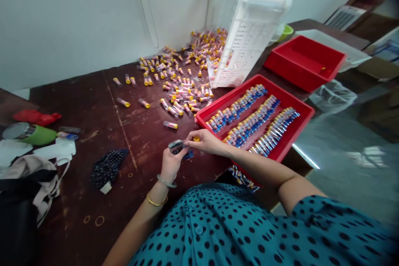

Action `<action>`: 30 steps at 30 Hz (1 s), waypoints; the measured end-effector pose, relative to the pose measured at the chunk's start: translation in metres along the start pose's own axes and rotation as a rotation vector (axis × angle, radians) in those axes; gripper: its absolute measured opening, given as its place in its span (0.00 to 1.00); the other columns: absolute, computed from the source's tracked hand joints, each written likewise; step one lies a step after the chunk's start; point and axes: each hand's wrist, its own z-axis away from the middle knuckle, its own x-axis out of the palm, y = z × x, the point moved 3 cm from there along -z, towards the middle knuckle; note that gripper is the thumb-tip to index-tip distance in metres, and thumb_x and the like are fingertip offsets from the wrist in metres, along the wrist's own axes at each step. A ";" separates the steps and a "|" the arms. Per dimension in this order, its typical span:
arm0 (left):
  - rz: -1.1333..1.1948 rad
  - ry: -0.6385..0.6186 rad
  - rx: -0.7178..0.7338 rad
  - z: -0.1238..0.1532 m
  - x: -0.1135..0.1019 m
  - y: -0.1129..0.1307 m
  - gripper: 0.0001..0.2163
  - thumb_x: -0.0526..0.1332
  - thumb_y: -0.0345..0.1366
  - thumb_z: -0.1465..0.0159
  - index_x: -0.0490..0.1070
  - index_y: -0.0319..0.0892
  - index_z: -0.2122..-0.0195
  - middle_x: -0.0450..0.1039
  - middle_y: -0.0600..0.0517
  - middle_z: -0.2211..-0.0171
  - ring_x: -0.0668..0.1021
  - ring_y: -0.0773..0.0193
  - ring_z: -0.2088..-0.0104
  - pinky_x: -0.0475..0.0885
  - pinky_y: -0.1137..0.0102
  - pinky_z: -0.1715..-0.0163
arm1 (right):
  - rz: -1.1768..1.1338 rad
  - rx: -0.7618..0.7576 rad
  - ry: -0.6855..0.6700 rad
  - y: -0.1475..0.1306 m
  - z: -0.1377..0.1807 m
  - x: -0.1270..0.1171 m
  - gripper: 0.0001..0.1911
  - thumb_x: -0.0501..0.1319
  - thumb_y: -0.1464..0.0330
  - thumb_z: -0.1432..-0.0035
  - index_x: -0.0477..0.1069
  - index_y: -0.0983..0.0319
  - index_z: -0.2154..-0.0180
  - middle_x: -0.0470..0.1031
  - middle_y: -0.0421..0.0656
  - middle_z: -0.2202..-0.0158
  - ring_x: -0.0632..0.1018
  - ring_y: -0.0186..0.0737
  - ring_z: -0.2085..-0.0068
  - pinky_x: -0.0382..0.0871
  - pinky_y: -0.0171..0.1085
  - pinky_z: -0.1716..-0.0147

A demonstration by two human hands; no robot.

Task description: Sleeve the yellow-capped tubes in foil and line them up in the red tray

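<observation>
My left hand (171, 164) is closed round a small shiny packet (176, 146), dark and silvery. A bit of blue (188, 154) shows just below the fingers; whether it belongs to the packet I cannot tell. My right hand (205, 141) meets it from the right, its fingertips pinched at the packet's edge. A yellow cap (196, 138) shows between the right fingers, and anything attached to it is hidden. Just beyond the hands lies a clear tube (170, 125) with a yellow cap and pink contents. Beside my right forearm, a red tray (254, 81) holds rows of blue and silver packets (257, 122).
Many yellow-capped tubes (181, 87) spread from a tipped white crate (240, 45) across the dark table (93, 112). Behind the tray stands a red bin (296, 70). At left lie a dark patterned cloth (109, 168), a green cup (37, 134) and a bag (18, 208). More packets (243, 178) sit below the tray.
</observation>
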 end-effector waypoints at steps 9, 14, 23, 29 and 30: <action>0.084 -0.134 -0.206 0.003 0.025 -0.008 0.17 0.76 0.36 0.54 0.79 0.38 0.63 0.81 0.51 0.68 0.80 0.63 0.68 0.75 0.68 0.66 | 0.061 -0.030 0.064 0.011 0.023 -0.029 0.15 0.63 0.58 0.42 0.75 0.65 0.66 0.75 0.40 0.71 0.71 0.32 0.71 0.63 0.31 0.70; 0.291 -0.137 -0.186 0.005 0.042 -0.016 0.17 0.76 0.33 0.53 0.79 0.41 0.61 0.82 0.51 0.62 0.80 0.62 0.60 0.73 0.67 0.54 | 0.013 0.021 0.053 0.019 0.028 -0.037 0.15 0.61 0.60 0.40 0.74 0.65 0.70 0.72 0.38 0.76 0.69 0.30 0.75 0.61 0.30 0.73; 0.174 -0.386 -0.325 0.012 0.040 -0.020 0.14 0.71 0.40 0.46 0.76 0.38 0.62 0.79 0.49 0.70 0.79 0.60 0.70 0.73 0.70 0.73 | 0.211 -0.074 -0.089 0.014 0.030 -0.042 0.11 0.60 0.64 0.39 0.74 0.65 0.69 0.71 0.37 0.77 0.68 0.29 0.75 0.58 0.29 0.74; 0.176 -0.286 -0.356 0.014 0.027 -0.025 0.10 0.67 0.33 0.43 0.75 0.37 0.60 0.77 0.49 0.72 0.77 0.65 0.75 0.69 0.73 0.78 | 0.394 -0.088 -0.029 0.017 0.025 -0.046 0.10 0.62 0.65 0.40 0.75 0.64 0.69 0.71 0.38 0.77 0.68 0.29 0.76 0.56 0.30 0.73; 0.220 -0.233 -0.332 0.014 0.025 -0.025 0.11 0.68 0.30 0.46 0.75 0.38 0.60 0.78 0.50 0.71 0.78 0.64 0.72 0.71 0.72 0.74 | 0.323 -0.051 -0.002 0.018 0.024 -0.046 0.11 0.61 0.64 0.39 0.74 0.64 0.69 0.71 0.38 0.77 0.68 0.29 0.76 0.57 0.30 0.74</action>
